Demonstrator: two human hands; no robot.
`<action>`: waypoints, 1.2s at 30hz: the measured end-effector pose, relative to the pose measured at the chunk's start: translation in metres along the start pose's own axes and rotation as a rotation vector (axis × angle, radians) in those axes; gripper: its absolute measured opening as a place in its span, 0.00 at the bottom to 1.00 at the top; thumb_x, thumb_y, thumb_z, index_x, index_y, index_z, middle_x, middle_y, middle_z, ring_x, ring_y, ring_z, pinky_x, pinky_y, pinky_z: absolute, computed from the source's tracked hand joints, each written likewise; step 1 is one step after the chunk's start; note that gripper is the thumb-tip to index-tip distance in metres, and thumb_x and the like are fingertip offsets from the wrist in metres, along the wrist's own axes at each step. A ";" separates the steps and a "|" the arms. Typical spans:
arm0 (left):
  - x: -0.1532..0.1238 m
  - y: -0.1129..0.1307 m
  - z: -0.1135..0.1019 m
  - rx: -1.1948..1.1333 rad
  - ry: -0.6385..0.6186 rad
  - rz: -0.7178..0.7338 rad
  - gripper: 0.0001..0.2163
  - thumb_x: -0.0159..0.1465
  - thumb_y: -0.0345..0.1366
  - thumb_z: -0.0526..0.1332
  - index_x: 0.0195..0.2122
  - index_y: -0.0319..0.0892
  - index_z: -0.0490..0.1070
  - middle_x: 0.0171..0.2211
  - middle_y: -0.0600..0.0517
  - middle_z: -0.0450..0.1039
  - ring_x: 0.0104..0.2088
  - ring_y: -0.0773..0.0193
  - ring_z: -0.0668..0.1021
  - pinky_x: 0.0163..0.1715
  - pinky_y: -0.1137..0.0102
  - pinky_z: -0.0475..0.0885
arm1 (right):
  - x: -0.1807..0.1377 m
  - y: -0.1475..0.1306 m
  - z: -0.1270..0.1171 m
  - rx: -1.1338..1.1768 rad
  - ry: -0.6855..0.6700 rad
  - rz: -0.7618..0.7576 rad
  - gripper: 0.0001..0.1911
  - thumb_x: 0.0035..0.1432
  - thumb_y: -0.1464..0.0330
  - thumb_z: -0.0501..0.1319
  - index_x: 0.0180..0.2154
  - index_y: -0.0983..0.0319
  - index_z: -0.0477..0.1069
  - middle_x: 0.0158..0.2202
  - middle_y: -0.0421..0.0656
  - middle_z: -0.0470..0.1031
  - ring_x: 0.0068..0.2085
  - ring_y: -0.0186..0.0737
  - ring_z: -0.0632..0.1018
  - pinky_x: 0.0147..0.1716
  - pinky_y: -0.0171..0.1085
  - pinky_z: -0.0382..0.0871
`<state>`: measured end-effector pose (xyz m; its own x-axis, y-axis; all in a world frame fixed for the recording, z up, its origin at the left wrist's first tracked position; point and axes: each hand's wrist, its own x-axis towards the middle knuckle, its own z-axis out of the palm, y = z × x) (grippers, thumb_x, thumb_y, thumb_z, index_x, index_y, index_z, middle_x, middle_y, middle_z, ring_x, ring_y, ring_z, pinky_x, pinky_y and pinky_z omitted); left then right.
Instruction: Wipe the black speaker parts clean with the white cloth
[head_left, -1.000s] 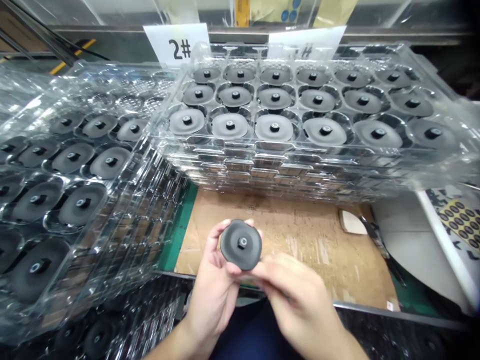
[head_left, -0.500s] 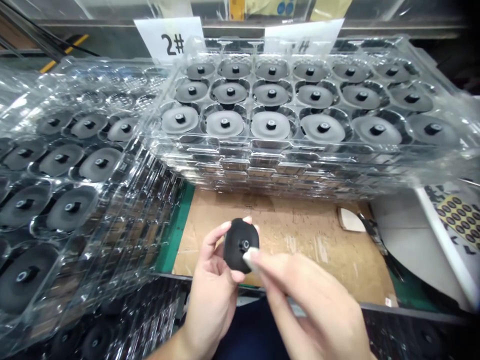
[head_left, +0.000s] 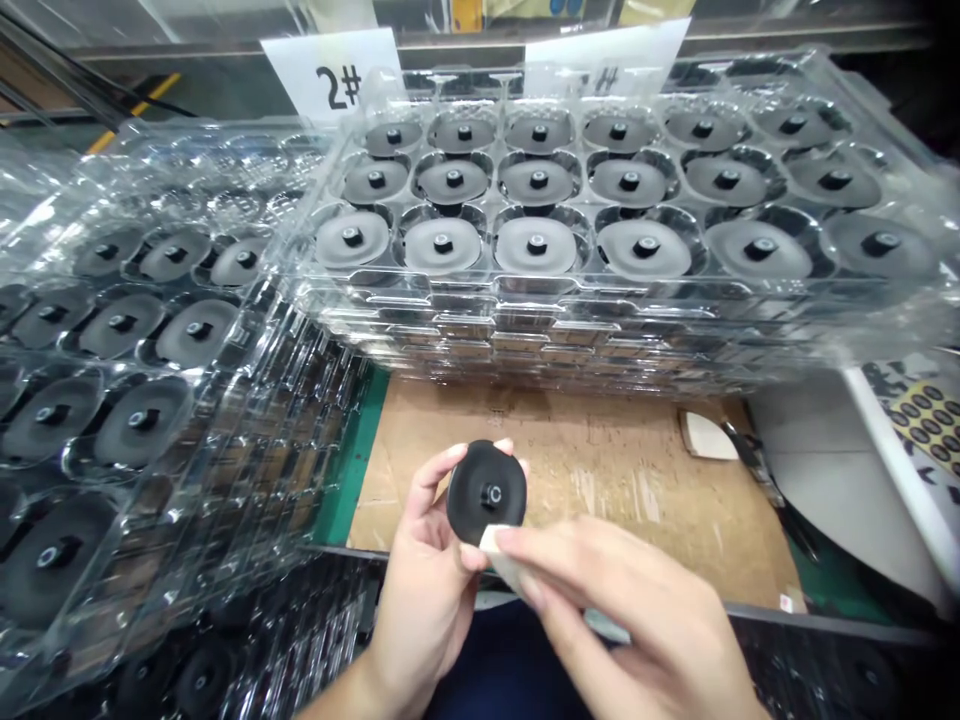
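A round black part (head_left: 471, 490) with a short central stem faces up, held at its rim by the fingers of my left hand (head_left: 427, 570). My right hand (head_left: 637, 600) pinches a small white pad (head_left: 501, 552), perhaps folded cloth, whose tip is at the part's lower right edge. Whether the pad presses on the part, I cannot tell. Both hands are over the near edge of a brown cardboard sheet (head_left: 585, 470). Beyond it, a stack of clear plastic trays (head_left: 480, 300) carries rows of similar black parts (head_left: 536, 245).
More stacked clear trays (head_left: 255, 420) of black parts rise close on the left. At right lie a white pad with a dark-handled tool (head_left: 757, 470) and a sheet of round stickers (head_left: 926, 420). A paper sign marked 2# (head_left: 334, 75) stands behind.
The white pad in my right hand has moved from near the stem down to the part's lower edge. My left hand has tilted the part slightly, showing more of its face.
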<state>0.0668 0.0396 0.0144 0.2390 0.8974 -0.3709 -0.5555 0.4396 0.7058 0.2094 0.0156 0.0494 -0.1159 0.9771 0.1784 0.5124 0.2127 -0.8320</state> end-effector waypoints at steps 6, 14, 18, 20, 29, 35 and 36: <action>0.002 -0.001 -0.003 0.000 0.002 0.023 0.23 0.51 0.26 0.65 0.46 0.53 0.66 0.50 0.52 0.72 0.51 0.59 0.72 0.49 0.71 0.68 | 0.000 0.004 0.000 -0.076 0.090 0.027 0.15 0.55 0.76 0.57 0.44 0.59 0.70 0.38 0.40 0.77 0.37 0.33 0.77 0.37 0.30 0.72; 0.001 -0.002 -0.003 -0.040 -0.004 0.030 0.23 0.51 0.24 0.65 0.47 0.50 0.65 0.50 0.49 0.72 0.50 0.58 0.73 0.46 0.72 0.69 | 0.000 0.001 0.002 -0.047 0.086 0.034 0.14 0.55 0.76 0.57 0.43 0.60 0.71 0.39 0.40 0.77 0.38 0.33 0.77 0.39 0.29 0.70; 0.004 -0.002 -0.005 -0.072 0.005 -0.062 0.23 0.54 0.29 0.63 0.51 0.50 0.62 0.53 0.46 0.69 0.51 0.54 0.72 0.46 0.68 0.70 | 0.004 0.019 0.001 -0.011 0.021 0.066 0.11 0.57 0.73 0.57 0.42 0.58 0.72 0.37 0.38 0.77 0.36 0.32 0.76 0.37 0.29 0.70; 0.007 -0.002 -0.007 -0.096 0.012 -0.096 0.23 0.56 0.32 0.62 0.53 0.48 0.60 0.54 0.44 0.67 0.53 0.53 0.70 0.50 0.65 0.68 | 0.004 0.037 0.002 -0.122 0.106 0.172 0.09 0.57 0.69 0.57 0.40 0.57 0.73 0.38 0.39 0.77 0.38 0.34 0.76 0.38 0.31 0.70; 0.013 -0.001 -0.009 -0.150 0.017 -0.129 0.22 0.56 0.39 0.62 0.52 0.49 0.60 0.53 0.44 0.68 0.52 0.52 0.71 0.53 0.61 0.64 | -0.035 0.053 0.019 0.017 0.045 0.402 0.10 0.58 0.67 0.56 0.41 0.57 0.73 0.40 0.40 0.77 0.41 0.37 0.77 0.37 0.32 0.72; 0.010 -0.006 -0.005 -0.082 0.031 -0.061 0.22 0.51 0.32 0.66 0.48 0.47 0.65 0.50 0.45 0.71 0.49 0.57 0.73 0.48 0.67 0.69 | -0.011 0.015 0.010 -0.136 0.199 0.109 0.14 0.57 0.74 0.56 0.45 0.60 0.70 0.39 0.44 0.76 0.39 0.39 0.76 0.38 0.36 0.71; 0.008 -0.007 -0.004 -0.066 0.050 -0.018 0.22 0.50 0.30 0.67 0.46 0.47 0.66 0.49 0.46 0.72 0.48 0.58 0.74 0.46 0.69 0.70 | -0.007 0.010 0.012 -0.173 0.188 0.043 0.15 0.57 0.75 0.55 0.46 0.62 0.69 0.37 0.45 0.76 0.38 0.40 0.76 0.38 0.37 0.71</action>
<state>0.0693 0.0437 0.0041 0.2107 0.8855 -0.4141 -0.6033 0.4511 0.6577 0.2056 0.0107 0.0335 0.0613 0.9657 0.2524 0.6532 0.1523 -0.7417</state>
